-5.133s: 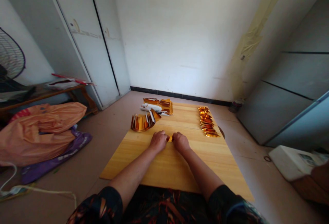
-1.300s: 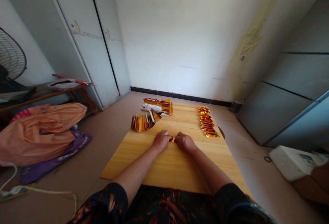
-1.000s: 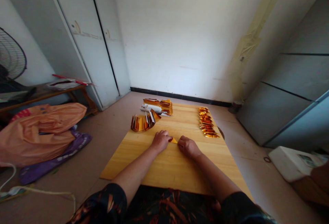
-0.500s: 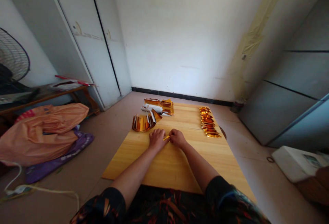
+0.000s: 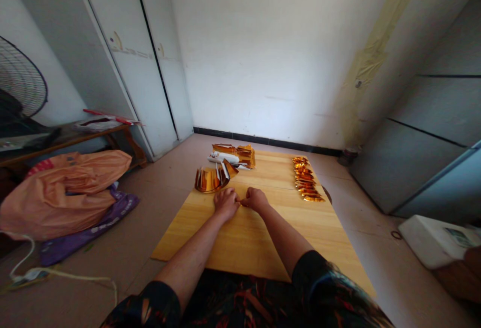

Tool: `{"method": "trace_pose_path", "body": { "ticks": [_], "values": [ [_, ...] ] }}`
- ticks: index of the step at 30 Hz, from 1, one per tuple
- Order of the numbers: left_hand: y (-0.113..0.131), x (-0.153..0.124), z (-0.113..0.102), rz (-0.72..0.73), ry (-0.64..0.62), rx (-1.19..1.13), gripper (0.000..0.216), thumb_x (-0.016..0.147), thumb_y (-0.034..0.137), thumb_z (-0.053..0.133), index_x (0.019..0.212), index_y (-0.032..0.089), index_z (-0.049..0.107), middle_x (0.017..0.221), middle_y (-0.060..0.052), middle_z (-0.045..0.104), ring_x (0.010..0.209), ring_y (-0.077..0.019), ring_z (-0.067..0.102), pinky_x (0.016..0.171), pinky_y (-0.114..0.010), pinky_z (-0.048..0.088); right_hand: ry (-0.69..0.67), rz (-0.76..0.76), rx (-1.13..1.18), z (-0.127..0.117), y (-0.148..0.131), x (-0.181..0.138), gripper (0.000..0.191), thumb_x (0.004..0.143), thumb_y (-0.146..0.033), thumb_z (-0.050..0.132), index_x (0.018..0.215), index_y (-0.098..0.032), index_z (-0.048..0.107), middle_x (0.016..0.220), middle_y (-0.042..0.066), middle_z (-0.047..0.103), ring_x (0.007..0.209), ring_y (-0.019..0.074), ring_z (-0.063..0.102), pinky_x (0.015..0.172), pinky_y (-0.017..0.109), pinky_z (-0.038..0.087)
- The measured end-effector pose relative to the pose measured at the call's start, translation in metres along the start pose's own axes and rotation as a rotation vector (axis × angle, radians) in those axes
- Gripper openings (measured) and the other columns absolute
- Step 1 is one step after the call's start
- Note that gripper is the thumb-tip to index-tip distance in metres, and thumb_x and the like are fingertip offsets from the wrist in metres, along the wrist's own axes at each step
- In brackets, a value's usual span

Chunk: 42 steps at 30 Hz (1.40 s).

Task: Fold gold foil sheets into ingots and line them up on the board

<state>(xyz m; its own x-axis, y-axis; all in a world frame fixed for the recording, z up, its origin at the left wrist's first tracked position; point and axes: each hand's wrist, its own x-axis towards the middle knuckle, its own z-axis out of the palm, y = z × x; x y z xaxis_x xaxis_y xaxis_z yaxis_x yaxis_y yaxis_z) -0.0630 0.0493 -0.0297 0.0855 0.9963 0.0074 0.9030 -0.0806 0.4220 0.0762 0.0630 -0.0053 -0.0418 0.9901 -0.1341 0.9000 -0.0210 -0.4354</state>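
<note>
Left hand [image 5: 225,202] and right hand [image 5: 255,200] meet fingertip-to-fingertip on the board [image 5: 263,248], curled shut to bear on one spot; what they pinch is hidden.

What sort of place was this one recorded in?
Probably a room in a home: white wardrobe doors, a standing fan, bundled bags on the floor, a low wooden board as worktop.

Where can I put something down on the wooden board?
The near half of the board is bare on both sides of the arms. A bare strip runs between the foil stacks and the row of folded gold pieces. Crowded: far left corner, and by the left hand and right hand.
</note>
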Motion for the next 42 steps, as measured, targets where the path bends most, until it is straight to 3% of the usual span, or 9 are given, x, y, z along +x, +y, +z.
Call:
{"method": "trace_pose_path", "body": {
  "ticks": [9, 14, 18, 21, 25, 29, 35, 42],
  "values": [
    [0.006, 0.004, -0.001, -0.093, 0.021, -0.011, 0.013, 0.070, 0.027, 0.062, 0.083, 0.027, 0.063, 0.125, 0.001, 0.053, 0.120, -0.0226, 0.041, 0.105, -0.040, 0.023, 0.031, 0.088, 0.062, 0.002, 0.003, 0.006, 0.018, 0.060, -0.016, 0.069, 0.076, -0.019, 0.063, 0.078, 0.004, 0.069, 0.068, 0.0142, 0.060, 0.050, 0.019, 0.034],
    [0.004, -0.001, 0.001, -0.014, 0.013, -0.011, 0.020, 0.077, 0.029, 0.058, 0.091, 0.039, 0.068, 0.132, 0.005, 0.048, 0.125, -0.0233, 0.036, 0.106, -0.045, 0.017, 0.107, 0.088, 0.064, 0.001, 0.013, 0.003, 0.017, 0.071, -0.009, 0.057, 0.085, -0.016, 0.064, 0.084, 0.006, 0.069, 0.073, 0.0136, 0.061, 0.056, 0.019, 0.037],
    [0.003, -0.007, 0.002, 0.072, -0.010, 0.018, 0.027, 0.082, 0.032, 0.052, 0.100, 0.046, 0.066, 0.136, 0.005, 0.046, 0.128, -0.0238, 0.033, 0.107, -0.049, 0.013, 0.084, -0.109, 0.053, -0.005, 0.024, -0.012, 0.013, 0.078, -0.014, 0.054, 0.080, -0.019, 0.066, 0.086, 0.003, 0.066, 0.076, 0.0107, 0.059, 0.064, 0.017, 0.038],
    [0.003, -0.012, 0.001, 0.111, -0.016, 0.026, 0.026, 0.081, 0.035, 0.055, 0.102, 0.046, 0.066, 0.137, 0.004, 0.046, 0.128, -0.0254, 0.032, 0.108, -0.051, 0.011, 0.035, -0.314, -0.015, -0.012, 0.033, -0.024, 0.010, 0.076, -0.022, 0.060, 0.083, -0.019, 0.068, 0.092, 0.002, 0.063, 0.076, 0.0109, 0.058, 0.066, 0.018, 0.039],
    [0.004, -0.016, -0.001, 0.171, 0.025, 0.024, 0.027, 0.081, 0.031, 0.055, 0.102, 0.043, 0.067, 0.138, 0.004, 0.045, 0.128, -0.0255, 0.032, 0.108, -0.049, 0.015, -0.016, -0.494, -0.066, -0.021, 0.041, -0.033, 0.012, 0.074, -0.019, 0.064, 0.085, -0.020, 0.069, 0.091, 0.002, 0.062, 0.076, 0.0108, 0.057, 0.066, 0.018, 0.039],
    [0.004, -0.019, -0.001, 0.247, 0.028, 0.019, 0.029, 0.083, 0.026, 0.051, 0.102, 0.042, 0.067, 0.135, 0.004, 0.049, 0.128, -0.0223, 0.033, 0.107, -0.046, 0.018, 0.025, -0.557, -0.124, -0.018, 0.046, -0.030, 0.017, 0.080, -0.017, 0.058, 0.092, -0.021, 0.070, 0.094, 0.003, 0.064, 0.085, 0.0133, 0.057, 0.073, 0.021, 0.040],
    [0.002, -0.018, 0.002, 0.327, 0.050, 0.009, 0.024, 0.076, 0.038, 0.062, 0.099, 0.035, 0.069, 0.130, 0.000, 0.053, 0.126, -0.0250, 0.037, 0.106, -0.045, 0.023, 0.073, -0.667, -0.175, -0.012, 0.054, -0.025, 0.016, 0.083, -0.020, 0.057, 0.092, -0.019, 0.070, 0.092, 0.005, 0.066, 0.086, 0.0150, 0.056, 0.081, 0.024, 0.040],
    [0.002, -0.014, 0.004, 0.315, 0.045, 0.007, 0.022, 0.080, 0.033, 0.059, 0.099, 0.035, 0.069, 0.127, 0.002, 0.057, 0.125, -0.0217, 0.038, 0.106, -0.041, 0.024, 0.059, -0.702, -0.148, -0.013, 0.061, -0.022, 0.018, 0.084, -0.018, 0.055, 0.093, -0.021, 0.070, 0.095, 0.004, 0.067, 0.086, 0.0135, 0.057, 0.082, 0.024, 0.039]
  ]
}}
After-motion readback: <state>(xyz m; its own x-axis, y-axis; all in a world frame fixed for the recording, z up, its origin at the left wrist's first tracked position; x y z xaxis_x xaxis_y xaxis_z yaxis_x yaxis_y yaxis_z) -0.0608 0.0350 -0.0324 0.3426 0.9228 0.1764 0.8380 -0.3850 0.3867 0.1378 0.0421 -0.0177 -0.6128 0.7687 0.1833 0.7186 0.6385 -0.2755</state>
